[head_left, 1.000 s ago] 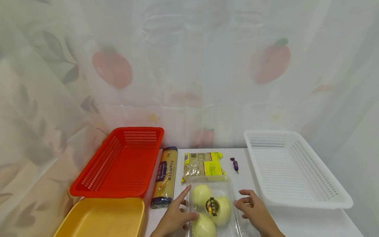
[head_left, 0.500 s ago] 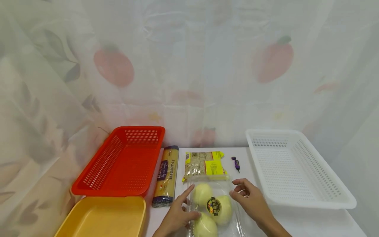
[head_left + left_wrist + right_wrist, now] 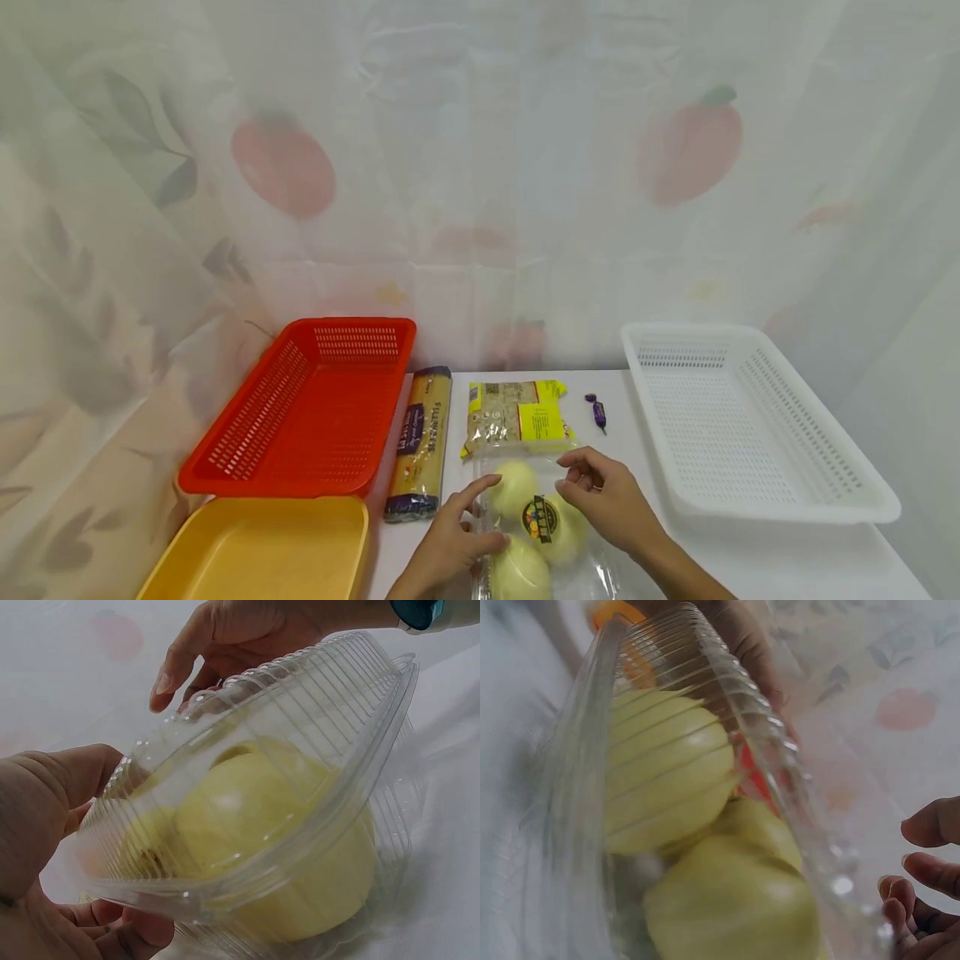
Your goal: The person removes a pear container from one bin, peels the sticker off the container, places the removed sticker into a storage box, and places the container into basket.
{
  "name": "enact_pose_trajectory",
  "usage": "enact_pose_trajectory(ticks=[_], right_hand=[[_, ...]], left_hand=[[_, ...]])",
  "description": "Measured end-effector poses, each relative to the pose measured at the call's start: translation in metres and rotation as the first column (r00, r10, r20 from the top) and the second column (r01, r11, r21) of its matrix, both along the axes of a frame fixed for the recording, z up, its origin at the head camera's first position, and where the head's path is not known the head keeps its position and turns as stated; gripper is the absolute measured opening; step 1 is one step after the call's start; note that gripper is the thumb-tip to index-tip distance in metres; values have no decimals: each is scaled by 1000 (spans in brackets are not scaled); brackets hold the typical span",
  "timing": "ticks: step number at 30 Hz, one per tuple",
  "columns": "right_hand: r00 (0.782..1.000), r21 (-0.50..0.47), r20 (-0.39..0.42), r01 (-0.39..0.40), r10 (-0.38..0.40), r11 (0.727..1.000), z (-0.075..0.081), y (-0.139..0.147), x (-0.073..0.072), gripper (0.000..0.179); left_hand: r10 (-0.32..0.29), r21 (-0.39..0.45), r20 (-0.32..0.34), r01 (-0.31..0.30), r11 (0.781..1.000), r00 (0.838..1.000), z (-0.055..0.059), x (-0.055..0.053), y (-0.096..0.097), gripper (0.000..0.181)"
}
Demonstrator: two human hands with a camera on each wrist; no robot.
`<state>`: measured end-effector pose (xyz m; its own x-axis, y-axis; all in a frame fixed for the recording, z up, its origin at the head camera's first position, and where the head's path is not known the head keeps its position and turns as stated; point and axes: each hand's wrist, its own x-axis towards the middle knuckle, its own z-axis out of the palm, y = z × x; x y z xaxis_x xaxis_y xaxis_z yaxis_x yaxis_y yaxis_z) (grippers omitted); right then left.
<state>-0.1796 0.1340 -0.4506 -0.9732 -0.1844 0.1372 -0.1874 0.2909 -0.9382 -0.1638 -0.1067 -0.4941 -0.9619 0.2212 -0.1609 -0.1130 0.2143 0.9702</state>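
So there's a clear box (image 3: 592, 579) at the bottom middle of the head view, lid on, with three pale yellow fruits (image 3: 520, 575) showing inside and a dark label (image 3: 542, 518) on top. The left hand (image 3: 450, 542) has it by the left side, thumb over the lid, and the left wrist view shows some fingers tucked under the rim. The right hand (image 3: 611, 500) is over the right half of the box with fingers loosely bent, thumb apart from the fingertips, nothing in its grip. Can't tell if it's brushing the lid, though the wrist views make it look clear of it. There's a teal band (image 3: 416, 611) on that wrist.

Rest of the surface (image 3: 622, 425): a yellow-ended bag (image 3: 513, 417) right above the box, a spaghetti pack (image 3: 420, 450) left of that, and a little purple candy (image 3: 597, 413) to the right. Red basket (image 3: 330, 433) left of center, yellow tub (image 3: 277, 550) lower left, white basket (image 3: 727, 442) on the right side. A fruit-print curtain (image 3: 480, 167) fills the top.
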Motion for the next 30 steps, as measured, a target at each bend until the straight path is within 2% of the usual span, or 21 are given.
enact_pose_trajectory(ticks=[5,10,13,24,30], right_hand=[[990,123,-110,-74,88,990,-7,-4,-2,19],[979,254,-165,-77,121,964,-9,-7,-6,17],[976,309,-173,-75,133,948,-8,-7,-8,16],[971,408,-151,-111,187,906,-4,-14,-11,9],[972,482,-154,-83,178,873,-4,-19,-10,10]], left_hand=[[-6,5,-3,6,1000,1000,-1,-1,0,69],[-14,51,11,13,999,1000,-1,-1,0,70],[-16,69,11,15,997,1000,-1,-1,0,70],[-24,62,-15,25,998,1000,-3,-2,-2,69],[-30,74,-23,31,997,999,-7,-2,-1,70]])
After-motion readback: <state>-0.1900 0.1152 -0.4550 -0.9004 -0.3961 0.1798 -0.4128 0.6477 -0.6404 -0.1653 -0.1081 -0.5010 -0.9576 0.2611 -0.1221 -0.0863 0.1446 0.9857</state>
